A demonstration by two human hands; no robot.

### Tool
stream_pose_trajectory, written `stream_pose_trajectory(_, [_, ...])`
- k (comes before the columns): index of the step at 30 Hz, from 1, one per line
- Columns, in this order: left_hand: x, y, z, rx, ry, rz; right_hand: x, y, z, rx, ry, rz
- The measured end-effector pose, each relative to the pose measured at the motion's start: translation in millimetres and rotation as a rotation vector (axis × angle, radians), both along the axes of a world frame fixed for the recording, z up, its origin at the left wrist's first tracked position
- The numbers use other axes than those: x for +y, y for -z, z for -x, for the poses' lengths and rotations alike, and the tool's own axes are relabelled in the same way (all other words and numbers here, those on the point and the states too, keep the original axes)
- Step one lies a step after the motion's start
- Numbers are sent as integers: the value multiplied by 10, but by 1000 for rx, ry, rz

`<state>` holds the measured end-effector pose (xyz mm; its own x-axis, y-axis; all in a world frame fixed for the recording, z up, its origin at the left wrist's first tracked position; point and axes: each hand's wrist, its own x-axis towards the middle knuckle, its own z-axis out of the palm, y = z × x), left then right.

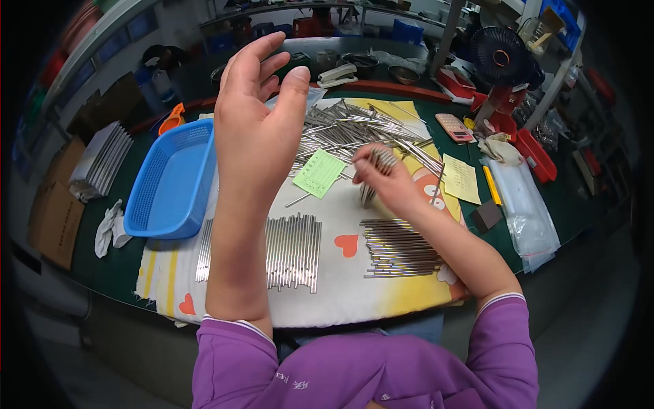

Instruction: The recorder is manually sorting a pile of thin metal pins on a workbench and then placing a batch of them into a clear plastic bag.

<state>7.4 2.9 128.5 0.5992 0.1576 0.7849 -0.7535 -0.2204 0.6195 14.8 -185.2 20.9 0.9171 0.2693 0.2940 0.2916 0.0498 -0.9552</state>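
Note:
My left hand [259, 129] is raised high above the cloth, fingers stretched and thumb apart, holding nothing. In my right hand [392, 187] is a bundle of thin metal rods [383, 161], seen nearly end-on, with the fingers wrapped round it. Beyond the hands lies a loose pile of metal rods [347, 126], crossing one another. A row of rods [293, 252] lies side by side, partly hidden by my left forearm. Another row of rods [395, 251] lies crosswise below my right hand. A pale green paper slip [319, 174] rests at the pile's near edge.
A patterned cloth [340, 293] covers the green table. At left stand a blue plastic basket [170, 230] and white gloves [107, 228]. To the right are a yellow paper [461, 178], a dark block [486, 215], plastic bags [521, 211], a pink calculator [454, 127] and a fan [501, 58].

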Motion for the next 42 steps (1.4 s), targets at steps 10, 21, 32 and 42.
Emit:
stream_pose_trajectory(10, [48,23,47,-66,49,-22,73,-556,31,-472,-64,-211])
stream_pose_trajectory(21, [26,21,102,-49,84,-78,88,-446,-53,-508,24,-288])
stream_pose_trajectory(32, [-122,153,45,265,-30,-448,44,-354,-133,-20,72,-460])
stream_pose_trajectory(42, [-543,497,-73,844,740,-324,52,-638,92,-188,-71,-203])
